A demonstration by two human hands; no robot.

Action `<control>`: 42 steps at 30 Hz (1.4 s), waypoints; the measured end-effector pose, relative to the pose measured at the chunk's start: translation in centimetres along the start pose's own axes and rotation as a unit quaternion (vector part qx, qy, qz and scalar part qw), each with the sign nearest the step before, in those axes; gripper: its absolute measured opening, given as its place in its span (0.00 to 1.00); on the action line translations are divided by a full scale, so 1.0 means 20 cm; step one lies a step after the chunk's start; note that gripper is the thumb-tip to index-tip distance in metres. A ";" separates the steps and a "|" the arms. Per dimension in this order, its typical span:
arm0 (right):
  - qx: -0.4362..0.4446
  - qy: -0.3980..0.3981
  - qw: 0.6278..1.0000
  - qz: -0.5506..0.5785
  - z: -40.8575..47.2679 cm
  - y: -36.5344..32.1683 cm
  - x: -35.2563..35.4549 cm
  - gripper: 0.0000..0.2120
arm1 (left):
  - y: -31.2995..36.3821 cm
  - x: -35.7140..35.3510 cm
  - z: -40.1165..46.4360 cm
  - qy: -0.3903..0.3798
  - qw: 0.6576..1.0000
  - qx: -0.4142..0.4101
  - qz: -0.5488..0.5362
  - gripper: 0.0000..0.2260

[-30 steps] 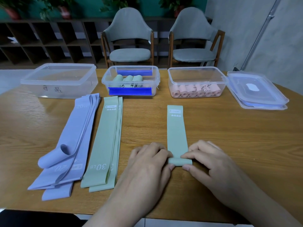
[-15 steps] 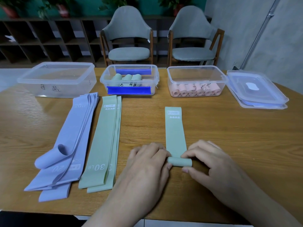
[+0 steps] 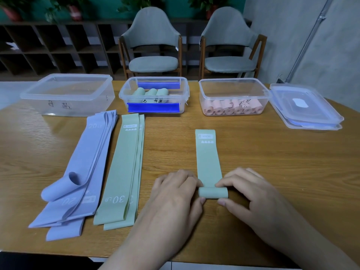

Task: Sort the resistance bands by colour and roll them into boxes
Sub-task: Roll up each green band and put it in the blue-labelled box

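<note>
- Right now a green band [image 3: 208,158] lies flat on the table [image 3: 272,162], lengthways away from the person, with its near end turned up into a short roll [image 3: 213,192]; laid straight like this, it can likely wind evenly.
- Each end of the roll is pinched: the left hand [image 3: 175,193] holds its left end, the right hand [image 3: 251,193] its right, thumbs low and fingertips on top, probably to keep the coil tight and square.
- Left of them wait a stack of green bands [image 3: 121,172] and a pile of lilac bands [image 3: 83,168], already parted by colour.
- Beyond stand the boxes: the middle box [image 3: 153,95] holds green rolls and looks to be this roll's place, the right box [image 3: 232,97] holds pink rolls, and no band shows in the left box [image 3: 68,94].
</note>
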State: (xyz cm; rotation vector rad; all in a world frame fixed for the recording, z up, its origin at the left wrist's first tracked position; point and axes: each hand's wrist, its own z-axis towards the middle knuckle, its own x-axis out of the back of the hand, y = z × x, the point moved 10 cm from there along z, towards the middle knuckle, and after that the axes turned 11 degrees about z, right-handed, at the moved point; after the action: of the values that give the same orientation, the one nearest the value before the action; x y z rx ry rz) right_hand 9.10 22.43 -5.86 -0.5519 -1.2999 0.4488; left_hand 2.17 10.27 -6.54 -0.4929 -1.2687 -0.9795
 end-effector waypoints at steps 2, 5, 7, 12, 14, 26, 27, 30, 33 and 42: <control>0.002 -0.002 1.000 -0.007 0.00 0.00 0.00 0.09 | 0.00 0.00 0.00 0.000 1.000 0.001 -0.006 0.11; 0.004 -0.005 1.000 -0.011 0.00 0.01 -0.01 0.11 | -0.01 0.00 0.00 -0.004 1.000 0.004 -0.019 0.12; 0.002 -0.007 1.000 -0.012 0.00 0.01 -0.01 0.13 | -0.01 0.00 0.00 -0.007 1.000 0.002 -0.012 0.10; -0.004 0.001 1.000 -0.003 0.00 0.02 -0.01 0.13 | -0.01 0.00 0.01 -0.003 1.000 0.005 -0.012 0.11; -0.003 0.000 1.000 -0.006 0.00 0.02 -0.01 0.11 | 0.00 0.00 0.01 0.001 1.000 0.002 -0.010 0.12; -0.011 0.004 1.000 0.005 0.01 0.03 0.00 0.12 | -0.01 0.00 0.00 -0.004 1.000 0.004 -0.007 0.10; -0.013 0.004 1.000 0.005 0.01 0.04 -0.01 0.11 | -0.01 0.00 0.00 -0.003 1.000 0.003 -0.003 0.10; -0.014 -0.001 1.000 -0.004 0.01 0.04 -0.01 0.11 | -0.01 0.00 0.00 -0.002 1.000 0.004 -0.005 0.12; -0.015 -0.003 1.000 -0.010 0.01 0.04 -0.02 0.14 | -0.02 0.00 0.00 -0.005 1.000 0.013 -0.023 0.14; -0.011 0.010 1.000 0.005 0.00 0.04 0.00 0.11 | -0.01 0.00 0.01 -0.003 1.000 0.006 -0.013 0.11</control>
State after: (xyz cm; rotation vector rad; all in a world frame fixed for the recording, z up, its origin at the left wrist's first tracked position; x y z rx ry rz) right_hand 9.01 23.00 -6.37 -0.5800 -1.2851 0.4375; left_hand 1.98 10.28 -6.56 -0.4719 -1.2891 -0.9919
